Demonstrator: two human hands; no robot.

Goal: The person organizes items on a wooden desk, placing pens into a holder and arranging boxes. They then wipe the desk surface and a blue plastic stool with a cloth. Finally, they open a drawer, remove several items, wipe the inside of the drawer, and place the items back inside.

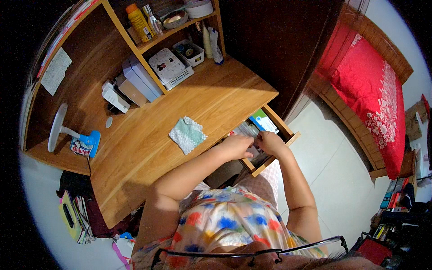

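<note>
A wooden drawer (pixel 282 147) stands pulled out at the desk's right end, and both my hands are over it. My left hand (pixel 240 146) reaches in from the desk side with its fingers curled down. Close beside it, my right hand (pixel 271 144) is bent inward, fingertips pointing toward the left one. Whatever they pinch is hidden by the fingers. Clear plastic packaging (pixel 245 129) lies in the drawer by my left hand. A white, blue and green box (pixel 263 121) sits at the drawer's far end.
A green-and-white cloth (pixel 186 134) lies on the wooden desk (pixel 148 148). A blue-and-white lamp (pixel 90 143) stands at the left. Shelves hold a white basket (pixel 173 74), boxes (pixel 141 76) and a yellow bottle (pixel 139 23). A bed with red bedding (pixel 366 85) is at the right.
</note>
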